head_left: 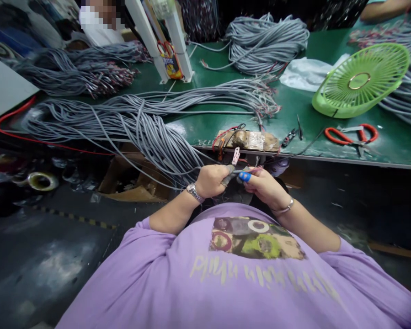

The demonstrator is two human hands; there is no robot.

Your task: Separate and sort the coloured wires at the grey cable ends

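Note:
Near the bench's front edge, my left hand (212, 180) is closed round the end part of a grey cable (237, 172), with grey coverings on its thumb and finger. Close on its right, my right hand (265, 185) pinches the same cable where thin pinkish wires (256, 169) come out; blue tape wraps one of its digits. A long bundle of grey cables (150, 132) hangs over the edge beside my left hand. Just beyond my hands, a taped brown block (255, 140) with red and black wires lies at the bench edge.
The green bench (205, 75) holds red-handled pliers (361, 146), small cutters (288, 137), a green fan (359, 80), a plastic bag (304, 73) and a coiled cable bundle (267, 43). A white post (181, 45) stands behind. Below lies a cardboard box (133, 183). Other people sit across.

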